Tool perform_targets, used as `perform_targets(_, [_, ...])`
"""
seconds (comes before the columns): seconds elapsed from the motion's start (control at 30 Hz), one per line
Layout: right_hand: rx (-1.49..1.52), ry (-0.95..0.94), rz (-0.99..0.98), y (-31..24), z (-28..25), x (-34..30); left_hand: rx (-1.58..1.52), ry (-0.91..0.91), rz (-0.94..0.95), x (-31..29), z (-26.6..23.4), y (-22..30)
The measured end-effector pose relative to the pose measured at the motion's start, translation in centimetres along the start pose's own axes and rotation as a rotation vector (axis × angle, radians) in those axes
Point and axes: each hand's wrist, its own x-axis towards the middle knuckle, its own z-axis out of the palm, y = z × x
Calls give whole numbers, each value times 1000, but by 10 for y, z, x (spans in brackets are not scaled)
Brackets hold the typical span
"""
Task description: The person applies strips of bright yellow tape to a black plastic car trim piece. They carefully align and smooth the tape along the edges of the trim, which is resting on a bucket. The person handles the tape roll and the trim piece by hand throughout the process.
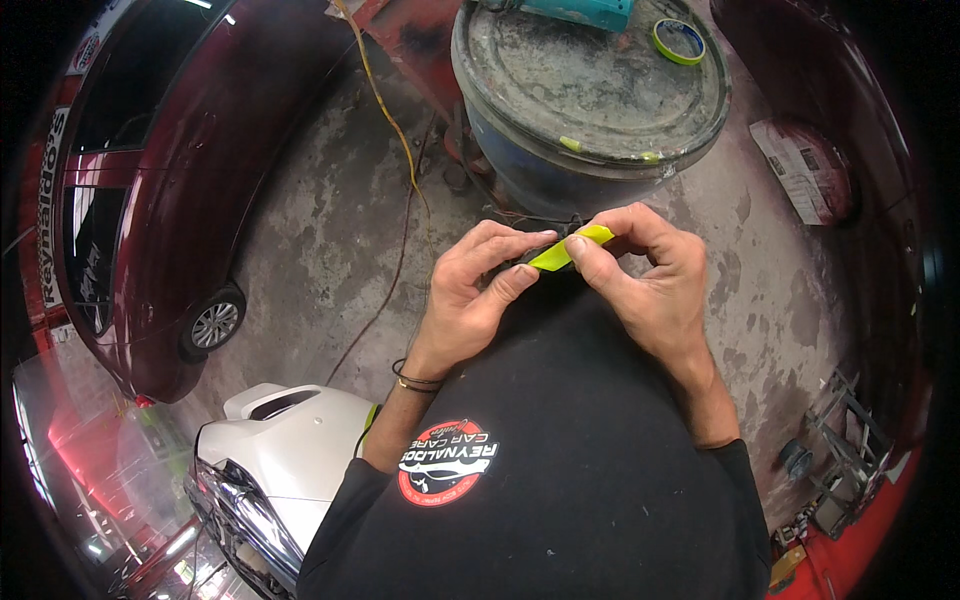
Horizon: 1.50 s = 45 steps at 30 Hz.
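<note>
Our right hand (pixel 648 280) pinches a yellow-green tape strip (pixel 553 257) between thumb and fingers, just off the view's centre toward two o'clock. Our left hand (pixel 474 280) has thumb and forefinger at the strip's eight-o'clock end; whether they grip it, we cannot tell. From the strip, a drum (pixel 540 165) stands at twelve, a tape roll (pixel 666 53) on its lid (pixel 590 100) toward one.

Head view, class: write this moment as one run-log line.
right hand: pinching yellow tape strip | left hand: at strip's left end | tape roll: on drum lid
</note>
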Motion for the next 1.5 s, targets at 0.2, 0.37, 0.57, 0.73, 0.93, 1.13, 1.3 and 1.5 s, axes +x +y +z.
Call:
perform_targets(0.2, [-68,27,10,2,8,2,-38,19,-21,-3,-2,-3])
perform_targets(0.37, [-112,7,-75,12,11,9,-49,36,-43,-6,-3,-7])
perform_targets(0.57, [-32,-37,-286,30,16,18,-80,51,-97,-9,-5,-10])
perform_targets(0.73, [9,-79,-357,30,18,22,-77,57,-68,-8,-5,-15])
perform_targets(0.93, [52,-90,-415,29,20,24,-28,74,-76,-5,-7,-14])
perform_targets(1.13, [28,-73,-312,29,21,24,-31,83,-104,-4,-7,-10])
perform_targets(1.3, [52,-38,-178,25,26,25,-14,89,-101,-4,-8,-8])
perform_targets(1.5, [-22,-11,-164,30,30,29,36,106,-61,-4,-12,-7])
